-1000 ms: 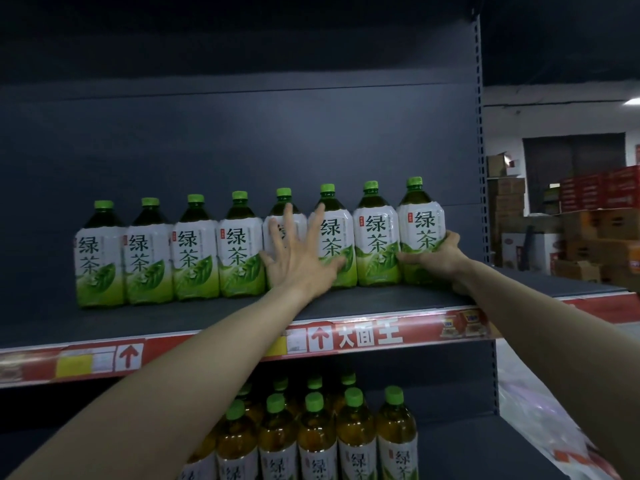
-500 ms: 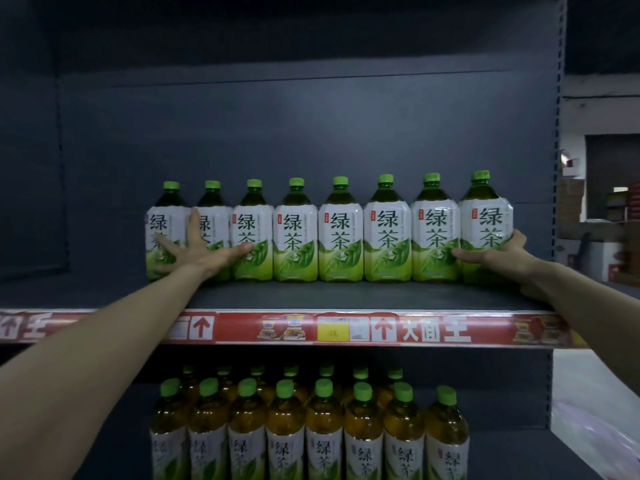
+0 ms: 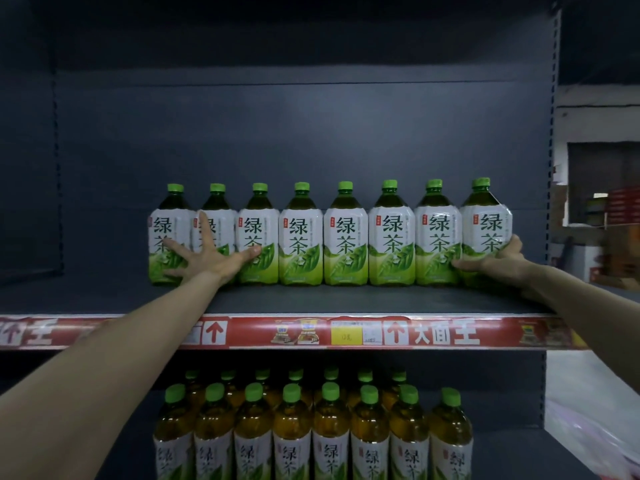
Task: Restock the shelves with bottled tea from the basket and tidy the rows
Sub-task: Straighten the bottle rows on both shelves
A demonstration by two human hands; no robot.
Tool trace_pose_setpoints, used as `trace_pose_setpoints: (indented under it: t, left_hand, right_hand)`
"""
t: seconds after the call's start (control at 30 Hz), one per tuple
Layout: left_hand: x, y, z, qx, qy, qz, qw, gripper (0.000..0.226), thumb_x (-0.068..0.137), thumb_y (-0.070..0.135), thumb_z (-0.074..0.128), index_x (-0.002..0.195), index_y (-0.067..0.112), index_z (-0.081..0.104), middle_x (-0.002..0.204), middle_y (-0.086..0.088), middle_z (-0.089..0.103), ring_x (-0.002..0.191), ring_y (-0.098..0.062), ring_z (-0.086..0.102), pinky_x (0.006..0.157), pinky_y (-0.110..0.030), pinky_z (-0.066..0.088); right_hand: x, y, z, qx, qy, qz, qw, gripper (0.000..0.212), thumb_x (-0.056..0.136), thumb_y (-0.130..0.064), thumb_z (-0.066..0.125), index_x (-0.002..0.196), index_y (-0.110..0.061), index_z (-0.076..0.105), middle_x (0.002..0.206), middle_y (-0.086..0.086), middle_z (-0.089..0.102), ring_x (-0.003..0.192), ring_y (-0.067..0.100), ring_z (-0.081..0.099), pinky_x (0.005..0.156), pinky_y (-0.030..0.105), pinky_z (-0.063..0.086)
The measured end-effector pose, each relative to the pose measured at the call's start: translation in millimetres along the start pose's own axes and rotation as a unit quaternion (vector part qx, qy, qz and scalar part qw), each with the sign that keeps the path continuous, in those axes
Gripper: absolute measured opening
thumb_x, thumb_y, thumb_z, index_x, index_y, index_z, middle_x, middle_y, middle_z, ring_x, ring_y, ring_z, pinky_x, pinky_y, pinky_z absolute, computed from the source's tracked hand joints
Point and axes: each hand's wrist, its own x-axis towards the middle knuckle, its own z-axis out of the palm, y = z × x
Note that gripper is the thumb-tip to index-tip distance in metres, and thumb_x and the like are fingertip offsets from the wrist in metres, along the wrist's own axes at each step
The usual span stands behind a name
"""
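Bracing an eight-bottle tea row (image 3: pixel 345 251), upright on the upper shelf (image 3: pixel 346 299). Left grip (image 3: pixel 211 261), fingers splayed flat, has shifted from mid-row to the three leftmost bottles; right grip (image 3: pixel 498 263) stays curled round the end bottle (image 3: pixel 486 220). Row looks squared, tidying nearly done.

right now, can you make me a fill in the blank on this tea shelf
The upper shelf carries ___ green tea bottles in one row.
The left hand lies spread on the row's ___ end.
The right hand grips the rightmost bottle, whose cap is ___.
The shelf-edge strip is mostly ___.
Missing: eight, left, green, red.
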Motion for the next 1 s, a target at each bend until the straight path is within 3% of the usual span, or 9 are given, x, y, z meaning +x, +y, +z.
trace_pose_setpoints:
  t: [0.13, 0.3, 0.37, 0.53, 0.7, 0.83, 1.0]
  left_hand:
    - [1, 0, -6, 0.011, -0.012, -0.002, 1.000, 0.136, 0.065, 0.087, 0.070, 0.151, 0.056, -0.031, 0.163, -0.020, -0.041, 0.155, -0.053, -0.016, 0.122, -0.070, 0.002]
    - [-13, 7, -14, 0.006, -0.059, 0.013, 0.998, 0.127, 0.075, 0.080, 0.070, 0.158, 0.050, -0.023, 0.169, -0.019, -0.029, 0.158, -0.046, -0.011, 0.127, -0.064, 0.006]
    - [-18, 9, -15, 0.003, -0.067, 0.026, 0.997, 0.125, 0.078, 0.076, 0.071, 0.159, 0.049, -0.020, 0.170, -0.018, -0.024, 0.160, -0.042, -0.009, 0.128, -0.063, 0.008]
    - [-19, 2, -26, 0.004, -0.037, 0.017, 0.999, 0.133, 0.072, 0.076, 0.077, 0.158, 0.051, -0.020, 0.170, -0.019, -0.026, 0.158, -0.049, -0.006, 0.126, -0.064, 0.008]
    - [-13, -8, -23, 0.016, -0.044, 0.010, 0.999, 0.126, 0.074, 0.078, 0.073, 0.157, 0.056, -0.019, 0.167, -0.015, -0.035, 0.157, -0.050, -0.012, 0.124, -0.067, 0.005]
    - [-3, -10, -11, 0.055, -0.078, 0.021, 0.995, 0.115, 0.081, 0.083, 0.060, 0.152, 0.059, -0.026, 0.166, -0.017, -0.036, 0.156, -0.049, -0.018, 0.123, -0.069, 0.008]
    - [-3, -10, -12, 0.061, -0.101, 0.021, 0.993, 0.114, 0.084, 0.079, 0.061, 0.150, 0.058, -0.030, 0.164, -0.018, -0.039, 0.156, -0.050, -0.016, 0.123, -0.068, 0.008]
  right_hand:
    - [15, 4, -1, -0.007, -0.004, 0.015, 1.000, 0.153, 0.038, -0.049, 0.102, 0.156, -0.026, 0.008, 0.149, 0.018, 0.044, 0.138, 0.043, 0.046, 0.114, 0.062, 0.041]
    - [-42, -21, 7, -0.070, 0.041, 0.035, 0.996, 0.125, 0.078, -0.046, 0.088, 0.163, -0.008, 0.003, 0.163, 0.025, 0.024, 0.149, 0.046, 0.031, 0.123, 0.059, 0.029]
    - [-57, -26, 10, -0.087, 0.052, 0.020, 0.995, 0.114, 0.085, -0.046, 0.082, 0.163, -0.006, 0.009, 0.164, 0.025, 0.022, 0.148, 0.046, 0.032, 0.123, 0.057, 0.030]
    - [-81, -42, 37, -0.113, 0.034, -0.016, 0.993, 0.102, 0.090, -0.050, 0.075, 0.164, -0.014, 0.013, 0.169, 0.022, 0.008, 0.150, 0.048, 0.028, 0.122, 0.062, 0.028]
    - [-96, -62, 77, -0.117, -0.004, 0.000, 0.993, 0.110, 0.094, -0.048, 0.071, 0.165, -0.026, -0.010, 0.171, 0.020, -0.014, 0.157, 0.048, 0.004, 0.125, 0.060, 0.010]
    - [-91, -64, 97, -0.134, -0.006, 0.010, 0.991, 0.118, 0.092, -0.054, 0.070, 0.162, -0.030, -0.021, 0.170, 0.020, -0.021, 0.157, 0.047, -0.005, 0.125, 0.061, 0.006]
    - [-88, -61, 97, -0.162, -0.015, 0.007, 0.987, 0.118, 0.094, -0.059, 0.066, 0.160, -0.027, -0.026, 0.169, 0.022, -0.024, 0.156, 0.048, -0.010, 0.125, 0.059, 0.000]
